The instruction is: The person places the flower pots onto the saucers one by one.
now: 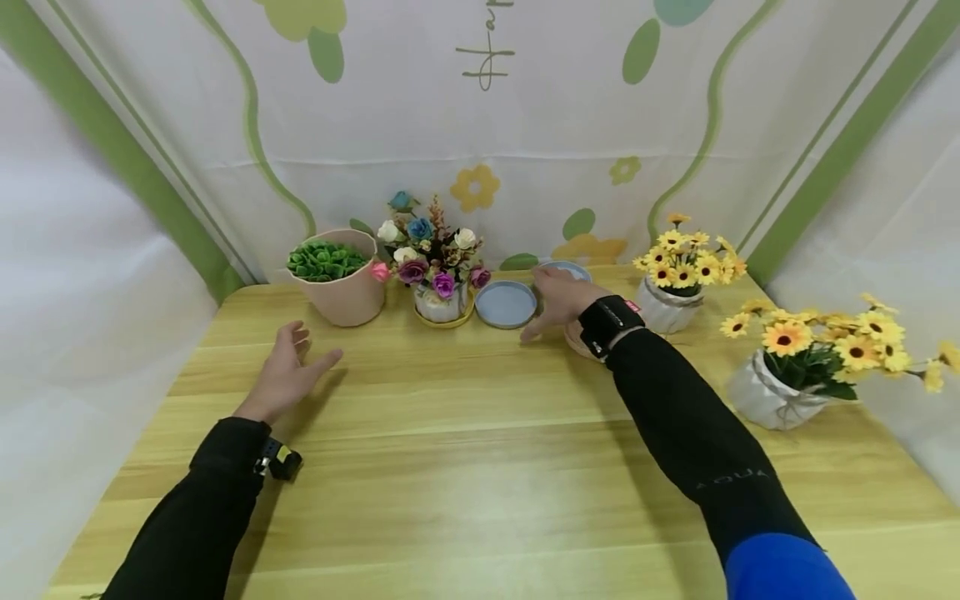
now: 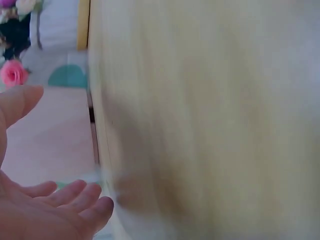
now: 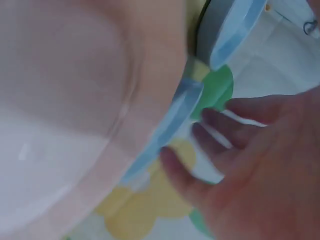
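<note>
My right hand [image 1: 561, 297] reaches over a group of shallow saucers at the back of the table, its fingers spread. A blue-grey saucer [image 1: 506, 304] lies just left of it, and a light blue saucer [image 1: 573, 268] is partly hidden behind it. Under the wrist, a pink saucer [image 3: 155, 65] fills much of the right wrist view; the fingertips hang close to a blue saucer rim [image 3: 167, 127], and contact is unclear. My left hand [image 1: 288, 375], fingers loosely extended and holding nothing, hovers in front of a pink pot [image 1: 347, 298] with a green plant [image 1: 326, 262].
A white pot [image 1: 441, 305] of mixed artificial flowers stands on a yellow saucer [image 1: 444, 323] between the pink pot and the blue-grey saucer. To the right are two white pots of yellow flowers, one farther back [image 1: 666, 310] and one nearer [image 1: 776, 396]. A printed curtain [image 1: 420, 108] hangs behind the table.
</note>
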`<state>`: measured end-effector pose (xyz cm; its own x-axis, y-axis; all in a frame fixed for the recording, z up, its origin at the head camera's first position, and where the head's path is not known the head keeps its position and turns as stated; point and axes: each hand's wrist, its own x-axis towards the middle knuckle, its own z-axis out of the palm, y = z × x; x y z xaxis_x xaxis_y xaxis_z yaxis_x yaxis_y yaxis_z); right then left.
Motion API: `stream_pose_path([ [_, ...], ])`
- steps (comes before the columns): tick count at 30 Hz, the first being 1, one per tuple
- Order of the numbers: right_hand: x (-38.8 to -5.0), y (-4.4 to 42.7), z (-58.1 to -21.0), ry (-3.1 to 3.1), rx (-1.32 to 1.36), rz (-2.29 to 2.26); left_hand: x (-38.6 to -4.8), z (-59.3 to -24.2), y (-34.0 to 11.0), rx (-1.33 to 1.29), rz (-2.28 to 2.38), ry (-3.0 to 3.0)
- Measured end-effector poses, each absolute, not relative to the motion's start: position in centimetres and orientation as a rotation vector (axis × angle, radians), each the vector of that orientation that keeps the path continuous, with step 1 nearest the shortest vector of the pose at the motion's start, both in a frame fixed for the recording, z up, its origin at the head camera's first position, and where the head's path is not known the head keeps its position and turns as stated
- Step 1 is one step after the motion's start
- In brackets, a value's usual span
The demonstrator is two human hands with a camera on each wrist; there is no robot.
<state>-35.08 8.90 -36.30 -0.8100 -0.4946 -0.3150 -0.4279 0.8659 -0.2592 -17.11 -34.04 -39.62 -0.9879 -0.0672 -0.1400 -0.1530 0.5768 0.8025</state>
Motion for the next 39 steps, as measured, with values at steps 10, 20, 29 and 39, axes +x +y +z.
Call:
stream_pose_path([
  [10,-32.6,15.6,-36.1,2.653,-0.603,-0.122,-21.0,-39.5,-35.4,-0.348,1.539,2.709],
  [20,-30.8,17.8,-38.4,2.711,-0.655,-0.118,-24.0,-39.4,-35.2,-0.318,1.704,2.753],
  [29,-30.3,17.9,-38.5,2.767,-0.681,-0.078,-25.3,-38.4,-34.1,-0.232,1.815,2.808],
  [39,-30.1,18.4,-38.1,2.799,-0.608,-0.115,-26.6,-37.8,-33.5,-0.257,1.837,2.975],
])
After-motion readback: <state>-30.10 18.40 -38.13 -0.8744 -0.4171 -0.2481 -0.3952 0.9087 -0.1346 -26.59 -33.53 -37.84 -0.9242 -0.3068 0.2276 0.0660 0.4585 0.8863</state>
